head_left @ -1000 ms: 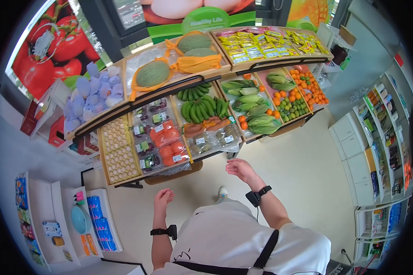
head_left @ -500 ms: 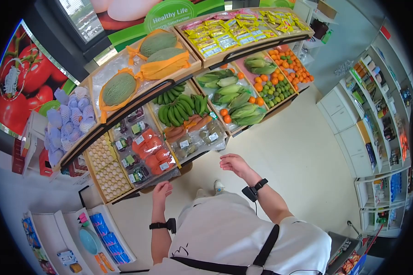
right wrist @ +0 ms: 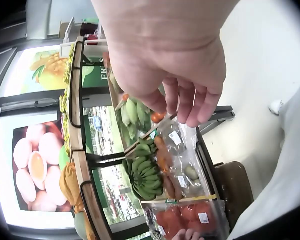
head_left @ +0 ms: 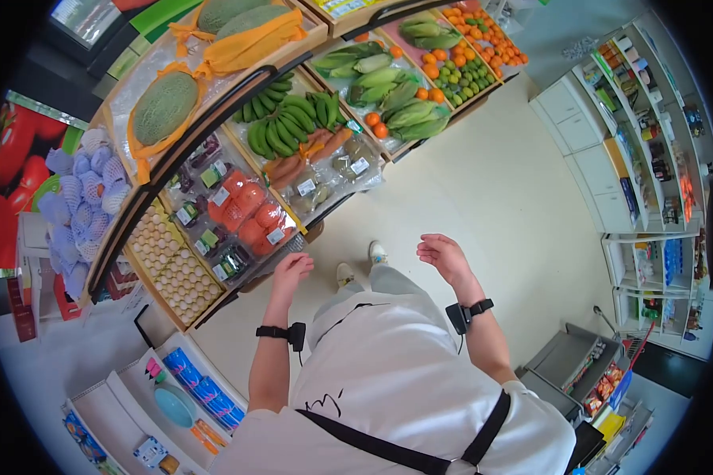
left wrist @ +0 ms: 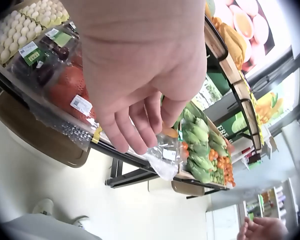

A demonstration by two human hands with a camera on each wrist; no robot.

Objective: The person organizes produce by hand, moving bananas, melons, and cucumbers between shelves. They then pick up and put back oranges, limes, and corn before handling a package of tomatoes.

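Observation:
My left hand [head_left: 291, 271] hangs in the air in front of the produce stand, fingers loosely bent and holding nothing. It is nearest to the plastic-wrapped red-orange produce [head_left: 249, 210] at the stand's front edge, which shows behind the palm in the left wrist view. Out over the floor, my right hand [head_left: 445, 255] hovers apart from the stand, likewise with relaxed fingers around nothing. Behind that hand in the right wrist view lie green bananas [right wrist: 146, 175] and corn in husks [right wrist: 132, 114].
Egg trays [head_left: 174, 269] fill the stand's near left end, with netted melons [head_left: 165, 107] on the upper tier. Oranges and limes [head_left: 466, 79] lie at the far end. Wall shelves [head_left: 638, 127] line the right side; another shelf [head_left: 127, 412] stands lower left.
The head view has turned, so the stand shifts left and tilts while the shelves swing round. My right hand has moved right, farther from the stand; both hands stay empty.

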